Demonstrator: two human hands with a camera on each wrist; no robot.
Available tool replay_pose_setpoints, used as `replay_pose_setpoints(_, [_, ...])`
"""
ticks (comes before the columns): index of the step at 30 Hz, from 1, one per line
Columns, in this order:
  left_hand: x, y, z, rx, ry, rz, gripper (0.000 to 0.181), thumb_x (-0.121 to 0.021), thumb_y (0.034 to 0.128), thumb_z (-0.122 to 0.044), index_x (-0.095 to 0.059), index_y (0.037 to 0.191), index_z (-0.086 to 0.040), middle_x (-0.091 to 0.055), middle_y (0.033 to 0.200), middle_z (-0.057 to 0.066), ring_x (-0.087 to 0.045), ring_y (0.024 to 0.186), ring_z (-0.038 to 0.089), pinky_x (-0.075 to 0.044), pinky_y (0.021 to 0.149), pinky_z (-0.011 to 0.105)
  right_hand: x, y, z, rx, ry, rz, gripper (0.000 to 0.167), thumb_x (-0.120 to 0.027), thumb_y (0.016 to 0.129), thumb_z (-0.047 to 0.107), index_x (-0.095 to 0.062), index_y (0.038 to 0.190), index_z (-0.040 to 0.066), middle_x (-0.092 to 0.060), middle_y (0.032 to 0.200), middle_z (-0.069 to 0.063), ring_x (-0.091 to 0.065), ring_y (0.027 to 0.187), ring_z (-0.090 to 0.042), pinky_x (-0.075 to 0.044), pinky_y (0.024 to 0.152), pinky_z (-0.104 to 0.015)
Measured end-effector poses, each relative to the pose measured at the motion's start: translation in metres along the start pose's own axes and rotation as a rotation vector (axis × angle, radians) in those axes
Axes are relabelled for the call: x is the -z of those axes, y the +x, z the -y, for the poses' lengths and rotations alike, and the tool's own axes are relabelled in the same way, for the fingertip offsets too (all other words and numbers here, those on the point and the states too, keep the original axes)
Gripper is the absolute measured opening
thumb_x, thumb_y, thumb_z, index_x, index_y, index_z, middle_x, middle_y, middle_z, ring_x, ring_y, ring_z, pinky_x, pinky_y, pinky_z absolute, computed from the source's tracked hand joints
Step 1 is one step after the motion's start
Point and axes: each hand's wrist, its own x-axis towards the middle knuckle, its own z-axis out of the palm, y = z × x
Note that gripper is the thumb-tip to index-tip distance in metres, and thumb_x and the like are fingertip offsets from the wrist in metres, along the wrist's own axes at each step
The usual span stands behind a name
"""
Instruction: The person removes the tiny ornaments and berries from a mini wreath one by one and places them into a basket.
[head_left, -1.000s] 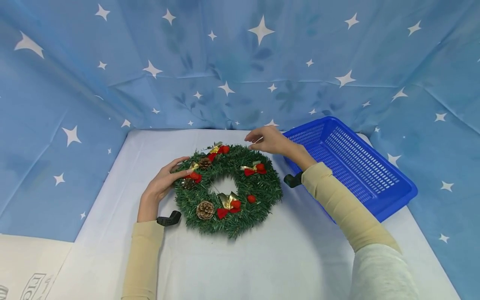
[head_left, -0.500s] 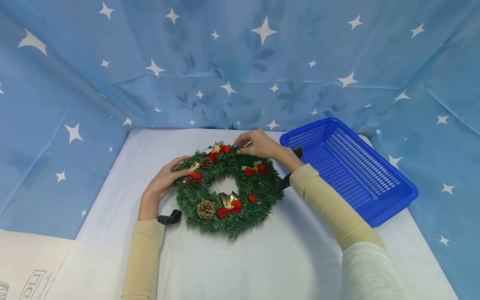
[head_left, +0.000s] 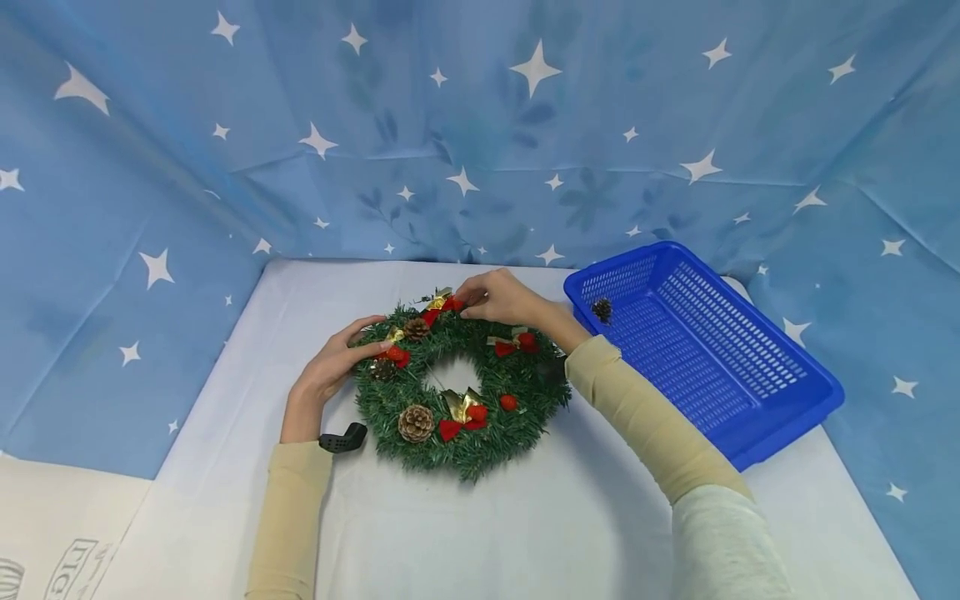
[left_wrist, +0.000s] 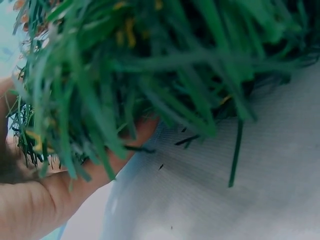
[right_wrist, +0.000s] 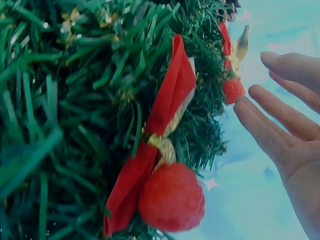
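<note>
A green wreath point(head_left: 457, 458) with red bows, gold ribbon and pine cones lies on the white table. My left hand point(head_left: 326, 371) grips its upper left edge, thumb on top beside a red bow point(head_left: 400, 357); in the left wrist view green strands point(left_wrist: 115, 75) cover part of that hand point(left_wrist: 55, 192). At the wreath's top, my right hand point(head_left: 506, 300) has its fingertips at a red bow point(head_left: 433, 317). The right wrist view shows this hand point(right_wrist: 290, 120) with extended fingers close to that bow's red berry point(right_wrist: 233, 90); contact is unclear. Nearer that camera is another bow point(right_wrist: 167, 100).
A blue perforated basket point(head_left: 795, 408) stands at the right of the table point(head_left: 480, 533), with a small dark pine cone point(head_left: 602, 310) inside at its left end. Blue star-patterned cloth point(head_left: 480, 125) hangs behind and at both sides.
My right hand has moved left along the wreath's top to the upper bow. The pine cone in the basket has come into view from behind that arm. My left hand keeps its hold.
</note>
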Motion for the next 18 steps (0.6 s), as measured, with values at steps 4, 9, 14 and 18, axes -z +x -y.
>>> replay_pose_setpoints(4, [0.001, -0.002, 0.0, 0.007, 0.001, -0.005, 0.072, -0.073, 0.0982, -0.032, -0.038, 0.16, -0.019, -0.001, 0.172, 0.021, -0.005, 0.158, 0.046, -0.016, 0.121, 0.072, -0.004, 0.004, 0.006, 0.025, 0.009, 0.024, 0.028, -0.074, 0.096, 0.01, -0.073, 0.123, 0.0, -0.073, 0.12, -0.015, -0.073, 0.106, -0.027, -0.059, 0.089, -0.028])
replay_pose_setpoints(9, [0.002, -0.002, 0.0, 0.003, 0.005, -0.005, 0.074, -0.073, 0.0978, -0.034, -0.037, 0.161, -0.02, -0.002, 0.172, 0.02, -0.006, 0.157, 0.047, -0.016, 0.12, 0.073, -0.01, 0.012, 0.009, 0.023, 0.003, 0.047, 0.03, -0.073, 0.096, 0.01, -0.072, 0.125, 0.001, -0.073, 0.122, -0.015, -0.072, 0.108, -0.027, -0.057, 0.09, -0.023])
replay_pose_setpoints(14, [0.0, -0.001, 0.0, 0.001, -0.001, -0.001, 0.072, -0.073, 0.0981, -0.033, -0.039, 0.16, -0.02, -0.001, 0.172, 0.022, -0.005, 0.157, 0.046, -0.016, 0.121, 0.072, -0.015, 0.018, 0.013, 0.013, 0.005, 0.069, 0.032, -0.074, 0.096, 0.009, -0.072, 0.127, 0.003, -0.073, 0.123, -0.015, -0.072, 0.109, -0.026, -0.058, 0.09, -0.024])
replay_pose_setpoints(18, [-0.001, 0.001, 0.001, 0.003, -0.013, -0.001, 0.07, -0.073, 0.0982, -0.032, -0.04, 0.159, -0.02, -0.001, 0.171, 0.023, -0.006, 0.157, 0.046, -0.017, 0.122, 0.07, -0.019, 0.023, 0.014, 0.01, 0.017, 0.075, 0.03, -0.074, 0.096, 0.011, -0.073, 0.126, 0.005, -0.074, 0.121, -0.012, -0.073, 0.107, -0.023, -0.059, 0.09, -0.025])
